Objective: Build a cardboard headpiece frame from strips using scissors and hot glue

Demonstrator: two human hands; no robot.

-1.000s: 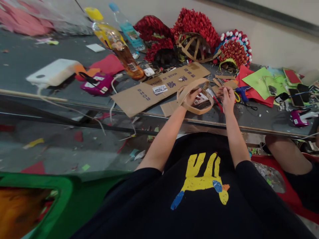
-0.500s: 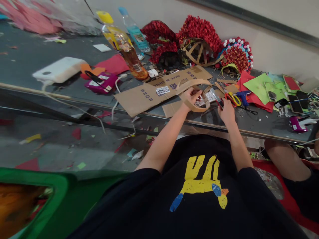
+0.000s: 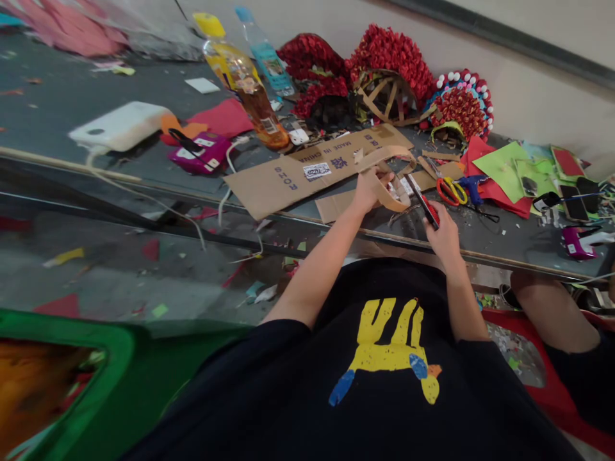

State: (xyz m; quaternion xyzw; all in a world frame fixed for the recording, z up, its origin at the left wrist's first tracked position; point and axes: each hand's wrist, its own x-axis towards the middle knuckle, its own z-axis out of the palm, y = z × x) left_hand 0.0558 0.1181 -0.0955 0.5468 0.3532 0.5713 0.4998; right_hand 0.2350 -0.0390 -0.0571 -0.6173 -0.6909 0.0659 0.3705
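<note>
My left hand (image 3: 369, 191) is closed on a band of brown cardboard (image 3: 396, 200), bent into a loop above the bench edge. In my right hand (image 3: 442, 235) is a slim black-and-red stapler (image 3: 425, 203), its far end pointing toward the band. The stapler's tip comes close to the loop; whether they touch I cannot tell. Behind my left hand lies a flat printed cardboard strip (image 3: 273, 182). Scissors with red and yellow handles (image 3: 451, 191) rest just beyond my right hand, beside a blue glue gun (image 3: 475, 187).
Upright bottles, one yellow-capped (image 3: 250, 96), stand behind the cardboard. Red paper-covered headpieces (image 3: 391, 57) lean against the wall. A white power unit (image 3: 125, 125) and a purple box (image 3: 202, 152) sit left. Green sheets (image 3: 504, 168) lie right. Another person's leg (image 3: 552, 310) shows at right.
My right hand has turned and brought the stapler up, so more of it shows. The cardboard loop has tilted in my left hand. The whole view has shifted slightly.
</note>
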